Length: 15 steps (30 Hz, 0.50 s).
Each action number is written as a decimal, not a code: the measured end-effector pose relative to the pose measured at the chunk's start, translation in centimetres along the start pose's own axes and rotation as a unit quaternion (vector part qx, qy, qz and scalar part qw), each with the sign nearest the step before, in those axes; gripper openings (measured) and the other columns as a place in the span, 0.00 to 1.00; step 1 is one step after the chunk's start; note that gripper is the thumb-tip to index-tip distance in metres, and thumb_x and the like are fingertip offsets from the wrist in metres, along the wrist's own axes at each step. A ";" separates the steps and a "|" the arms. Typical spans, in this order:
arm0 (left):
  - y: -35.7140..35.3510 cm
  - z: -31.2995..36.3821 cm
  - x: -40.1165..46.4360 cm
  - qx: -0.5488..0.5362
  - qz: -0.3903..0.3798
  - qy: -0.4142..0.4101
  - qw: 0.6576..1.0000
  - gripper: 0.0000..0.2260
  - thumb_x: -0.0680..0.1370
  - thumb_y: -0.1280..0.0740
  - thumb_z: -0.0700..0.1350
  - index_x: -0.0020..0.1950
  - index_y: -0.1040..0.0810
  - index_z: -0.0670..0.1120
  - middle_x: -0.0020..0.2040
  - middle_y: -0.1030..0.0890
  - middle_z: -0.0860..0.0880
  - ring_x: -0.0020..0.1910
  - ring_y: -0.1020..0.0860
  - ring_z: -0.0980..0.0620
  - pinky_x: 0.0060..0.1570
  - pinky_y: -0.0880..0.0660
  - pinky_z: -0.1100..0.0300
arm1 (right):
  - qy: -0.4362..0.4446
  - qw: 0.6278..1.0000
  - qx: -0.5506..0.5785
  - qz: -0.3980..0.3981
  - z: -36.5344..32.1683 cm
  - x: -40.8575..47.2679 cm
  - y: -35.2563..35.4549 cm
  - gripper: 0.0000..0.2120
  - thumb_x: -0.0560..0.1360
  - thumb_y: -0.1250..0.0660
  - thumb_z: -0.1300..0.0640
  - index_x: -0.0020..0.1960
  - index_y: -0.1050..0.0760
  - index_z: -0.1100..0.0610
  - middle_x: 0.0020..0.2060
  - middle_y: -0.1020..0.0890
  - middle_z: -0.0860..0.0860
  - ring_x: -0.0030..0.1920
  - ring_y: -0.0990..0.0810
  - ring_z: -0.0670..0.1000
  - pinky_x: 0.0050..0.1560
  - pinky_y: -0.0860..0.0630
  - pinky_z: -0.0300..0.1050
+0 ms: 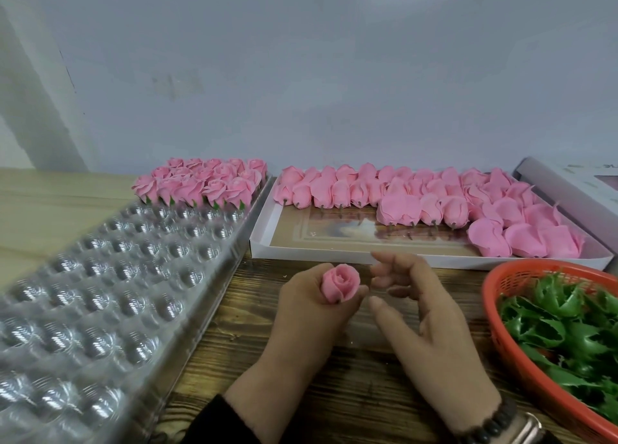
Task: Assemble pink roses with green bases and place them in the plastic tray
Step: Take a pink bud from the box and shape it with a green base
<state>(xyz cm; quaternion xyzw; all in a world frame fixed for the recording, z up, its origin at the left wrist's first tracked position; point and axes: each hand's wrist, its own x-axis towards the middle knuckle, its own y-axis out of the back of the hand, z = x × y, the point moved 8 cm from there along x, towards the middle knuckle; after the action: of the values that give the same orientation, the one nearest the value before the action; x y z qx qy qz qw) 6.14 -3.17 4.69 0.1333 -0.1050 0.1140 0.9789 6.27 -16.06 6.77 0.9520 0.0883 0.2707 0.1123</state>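
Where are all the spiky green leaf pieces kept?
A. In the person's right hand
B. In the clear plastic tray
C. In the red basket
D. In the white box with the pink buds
C: the green bases are piled in the red basket at the right, while the right hand holds nothing and the left hand holds a pink rose.

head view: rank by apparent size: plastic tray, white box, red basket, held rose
1. plastic tray, though it is nearest the camera
2. white box
3. red basket, cut off by the frame, so unsure
4. held rose
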 end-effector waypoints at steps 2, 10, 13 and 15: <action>-0.2 -0.2 0.1 0.058 -0.013 -0.007 0.998 0.07 0.70 0.28 0.37 0.34 0.23 0.44 0.30 0.23 0.50 0.31 0.27 0.53 0.34 0.26 0.51 | 0.042 0.998 -0.046 -0.032 -0.5 0.0 -0.4 0.22 0.66 0.32 0.58 0.58 0.28 0.44 0.49 0.23 0.44 0.51 0.24 0.41 0.51 0.33 0.25; -1.6 0.1 -0.2 0.132 -0.098 -0.011 0.986 0.16 0.69 0.27 0.39 0.48 0.20 0.60 0.44 0.17 0.57 0.45 0.21 0.64 0.48 0.24 0.68 | 0.054 0.993 -0.057 -0.085 -0.4 0.0 -1.2 0.16 0.67 0.30 0.58 0.53 0.22 0.46 0.47 0.22 0.41 0.52 0.23 0.41 0.49 0.31 0.26; -1.6 0.3 -0.1 0.123 -0.095 -0.016 0.988 0.19 0.68 0.29 0.34 0.52 0.18 0.55 0.45 0.16 0.55 0.47 0.20 0.61 0.50 0.24 0.66 | 0.053 0.994 -0.037 -0.088 -0.2 0.1 -1.3 0.16 0.67 0.32 0.66 0.49 0.21 0.49 0.44 0.21 0.43 0.48 0.23 0.42 0.46 0.30 0.28; -1.7 0.3 -0.2 0.136 -0.090 -0.021 0.986 0.15 0.70 0.30 0.35 0.51 0.18 0.52 0.44 0.16 0.53 0.45 0.20 0.59 0.49 0.23 0.62 | 0.050 0.995 -0.040 -0.072 -0.1 0.1 -1.2 0.16 0.65 0.34 0.67 0.47 0.21 0.50 0.42 0.22 0.44 0.46 0.23 0.43 0.44 0.30 0.28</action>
<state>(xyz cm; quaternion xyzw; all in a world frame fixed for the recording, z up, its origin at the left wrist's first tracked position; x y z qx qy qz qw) 6.38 -4.91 4.50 0.2762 -0.0967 0.0360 0.9555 6.21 -14.82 6.60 0.9232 0.1516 0.3124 0.1648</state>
